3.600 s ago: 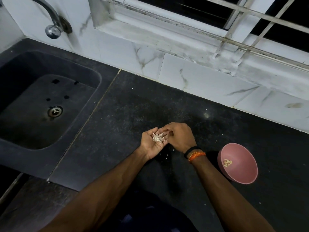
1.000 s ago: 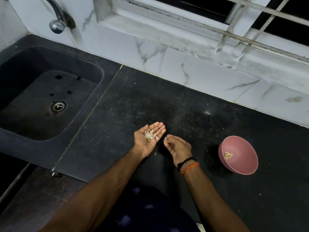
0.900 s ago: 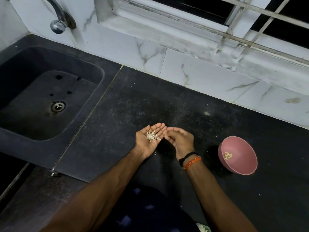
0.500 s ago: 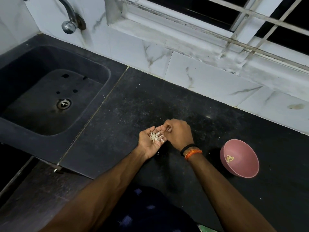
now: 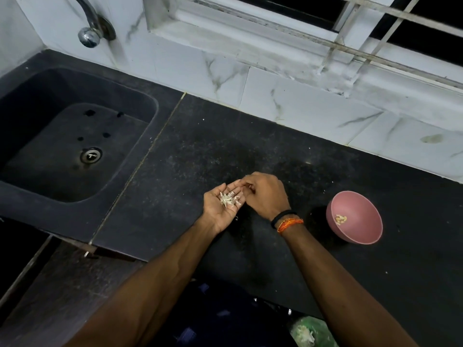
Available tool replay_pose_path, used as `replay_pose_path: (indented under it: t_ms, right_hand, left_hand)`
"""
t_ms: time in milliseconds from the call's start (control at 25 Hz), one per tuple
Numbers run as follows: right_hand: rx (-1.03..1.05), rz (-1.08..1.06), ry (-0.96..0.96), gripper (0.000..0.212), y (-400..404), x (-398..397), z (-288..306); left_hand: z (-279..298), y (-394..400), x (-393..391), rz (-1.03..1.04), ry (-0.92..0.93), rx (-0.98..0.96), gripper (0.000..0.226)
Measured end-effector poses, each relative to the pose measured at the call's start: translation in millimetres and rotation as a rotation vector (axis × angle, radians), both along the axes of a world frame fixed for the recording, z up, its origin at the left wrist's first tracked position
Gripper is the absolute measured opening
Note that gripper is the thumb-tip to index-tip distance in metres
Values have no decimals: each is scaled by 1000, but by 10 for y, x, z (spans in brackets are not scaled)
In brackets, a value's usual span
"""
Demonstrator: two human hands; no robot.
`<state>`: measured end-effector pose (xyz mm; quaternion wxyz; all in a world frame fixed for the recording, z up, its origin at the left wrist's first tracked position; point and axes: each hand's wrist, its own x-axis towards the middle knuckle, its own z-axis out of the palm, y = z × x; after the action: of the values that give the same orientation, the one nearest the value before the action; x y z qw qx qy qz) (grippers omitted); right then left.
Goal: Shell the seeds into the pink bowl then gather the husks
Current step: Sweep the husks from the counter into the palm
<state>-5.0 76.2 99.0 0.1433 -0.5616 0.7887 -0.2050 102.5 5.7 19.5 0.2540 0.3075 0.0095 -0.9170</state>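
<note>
**kernelkid:** ok where's everything sitting? trying to work out the next move.

**huskwrangler:** Small round pink plastic bowl (image 5: 354,217) is on the black speckled stone countertop (image 5: 190,156), off to the person's right and well apart from both hands. It's got a few pale shelled seeds (image 5: 340,219) in the bottom. The right hand (image 5: 264,195) is the nearer of the 2, so I'd guess any drop into the bowl is a sideways reach to the right with that one.

**kernelkid:** and the hands?

**huskwrangler:** Left hand (image 5: 220,206) is palm up, fingers relaxed and loosely cupped, carrying a little heap of whitish papery husks (image 5: 229,198). Right hand is knuckles up with fingers curled, its fingertips touching the left hand's fingertips. Looks like it's pinching something there, but it's too small to see, so I can't tell if it's holding a seed or nothing.

**kernelkid:** long axis on anything?

**huskwrangler:** Bowl's round, so no. It does seem tipped a bit toward the camera. The husk bits point every which way.

**kernelkid:** any brands or writing?

**huskwrangler:** Zero readable text anywhere. Other stuff: a dark recessed sink (image 5: 62,146) well off to the left, a chrome tap (image 5: 89,28) above it, and a black band plus orange thread (image 5: 288,221) on the right wrist.
</note>
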Motion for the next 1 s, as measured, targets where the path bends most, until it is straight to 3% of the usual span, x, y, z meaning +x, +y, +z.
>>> replay_pose_path:
  t_ms: [80,200,320,600,840,920,1000]
  right_hand:
    - [-27,-82,-1,14,69,7,-116]
    - [202,-63,-54,15,175,23,-376]
    - [321,16,23,17,248,47,-558]
    - [319,274,278,29,284,108,-662]
    - [332,329,388,26,218,193,-652]
    - [355,212,259,20,236,158,-649]
    - [337,-13,-123,9,305,112,-612]
  left_hand:
    - [-21,-59,90,78,13,15,45]
    - [-50,-93,227,196,42,42,44]
    - [-46,-41,314,229,45,29,44]
    - [-73,113,411,225,24,33,45]
    - [-65,187,479,215,-19,4,45]
    - [-63,217,489,202,-32,1,45]
    - [-73,257,483,180,-44,-3,46]
